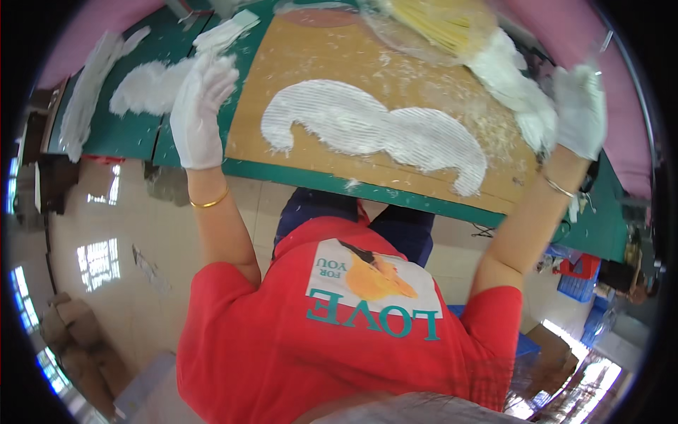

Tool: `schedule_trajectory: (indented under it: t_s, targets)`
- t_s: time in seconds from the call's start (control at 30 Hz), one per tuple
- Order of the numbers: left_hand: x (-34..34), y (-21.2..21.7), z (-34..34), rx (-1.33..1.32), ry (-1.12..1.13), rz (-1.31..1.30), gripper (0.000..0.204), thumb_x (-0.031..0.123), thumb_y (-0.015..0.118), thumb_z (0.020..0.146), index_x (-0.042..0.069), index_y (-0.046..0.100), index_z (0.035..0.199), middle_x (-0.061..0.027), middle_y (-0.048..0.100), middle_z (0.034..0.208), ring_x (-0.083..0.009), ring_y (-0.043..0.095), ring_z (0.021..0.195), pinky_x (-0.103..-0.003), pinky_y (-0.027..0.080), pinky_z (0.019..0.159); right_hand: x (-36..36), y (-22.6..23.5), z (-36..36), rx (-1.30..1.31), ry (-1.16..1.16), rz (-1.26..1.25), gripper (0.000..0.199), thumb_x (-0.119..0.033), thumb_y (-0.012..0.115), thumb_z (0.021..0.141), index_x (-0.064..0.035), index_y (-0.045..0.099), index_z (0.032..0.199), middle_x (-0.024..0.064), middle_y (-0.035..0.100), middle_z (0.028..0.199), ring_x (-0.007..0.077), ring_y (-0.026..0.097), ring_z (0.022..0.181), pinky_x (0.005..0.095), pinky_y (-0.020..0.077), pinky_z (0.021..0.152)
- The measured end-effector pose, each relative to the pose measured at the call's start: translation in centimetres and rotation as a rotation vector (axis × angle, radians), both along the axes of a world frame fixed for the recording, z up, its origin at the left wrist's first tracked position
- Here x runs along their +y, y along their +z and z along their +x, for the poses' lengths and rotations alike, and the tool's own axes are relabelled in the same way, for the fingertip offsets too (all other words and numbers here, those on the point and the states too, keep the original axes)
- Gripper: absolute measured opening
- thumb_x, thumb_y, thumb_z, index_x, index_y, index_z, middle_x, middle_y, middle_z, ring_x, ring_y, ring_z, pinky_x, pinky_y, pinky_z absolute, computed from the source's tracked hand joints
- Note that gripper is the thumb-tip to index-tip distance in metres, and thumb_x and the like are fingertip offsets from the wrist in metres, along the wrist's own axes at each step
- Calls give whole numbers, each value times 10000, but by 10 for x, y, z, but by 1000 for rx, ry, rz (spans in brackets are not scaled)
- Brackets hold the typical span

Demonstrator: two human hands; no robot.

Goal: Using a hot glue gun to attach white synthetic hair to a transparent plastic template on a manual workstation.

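A white wavy ribbed piece [374,127] with frayed edges lies across the tan board [311,49] in front of me. My left hand [200,113], in a white glove, is at the board's left edge with its fingers stretched out, open, beside a fluffy white piece [145,88]. Far to the right, my right hand [579,113], also gloved, is raised near a bundle of white material [515,88]. Its fingers look bent in; a thin shiny metal thing [606,44] shows by the fingertips, and whether they grip it is hard to make out.
Green table [325,180] carries the board, with white fibres scattered over it. A long fluffy white strip [88,95] lies far left. At the back are a folded white piece [229,30] and yellow strips in clear plastic [438,25]. Pink cloth [625,134] borders the right side.
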State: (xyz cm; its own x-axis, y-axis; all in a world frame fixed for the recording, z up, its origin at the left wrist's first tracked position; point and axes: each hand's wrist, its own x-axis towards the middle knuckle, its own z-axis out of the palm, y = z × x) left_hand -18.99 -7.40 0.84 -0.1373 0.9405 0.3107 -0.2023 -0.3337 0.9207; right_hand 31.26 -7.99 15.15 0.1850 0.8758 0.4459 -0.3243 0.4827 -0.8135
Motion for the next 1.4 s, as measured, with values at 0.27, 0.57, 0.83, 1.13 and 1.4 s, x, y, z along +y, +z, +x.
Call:
schedule_trajectory:
  t_s: [0.27,0.57,0.83,1.13,1.4]
  targets:
    - [34,49,43,266,-670,-1,592,378,375,1085,11,341,1548,-150,486,1507,-240,526,1341,-385,423,1099,21,0,-138,-1359,348,-257,287,-137,647,944,25,681,1179,27,655,843,82,599,703,241,512,620]
    - [46,10,29,697,-468,-338,322,339,655,976,48,735,1088,-28,726,892,-96,643,686,-223,501,612,50,-41,-113,-1492,573,-637,378,-127,761,797,29,707,1137,58,694,792,103,629,675,266,523,621]
    - [64,-1,10,783,-646,-492,353,382,708,928,74,744,1097,-4,716,856,-56,588,591,-203,464,563,46,-72,-53,-1236,605,-855,198,-110,772,827,12,730,977,62,726,864,111,650,717,263,528,648]
    - [81,-3,18,818,-670,-534,317,335,640,978,57,709,1116,-7,686,857,-61,587,659,-196,444,584,25,-90,-34,-1236,459,-998,217,-192,737,894,-21,712,1024,31,718,879,84,651,693,222,517,620]
    - [102,-44,46,929,-579,-465,302,389,636,971,98,697,1022,27,656,827,-44,584,693,-182,443,645,12,-142,5,-1091,309,-1069,275,-306,704,939,-44,683,1018,5,680,827,109,678,685,215,515,638]
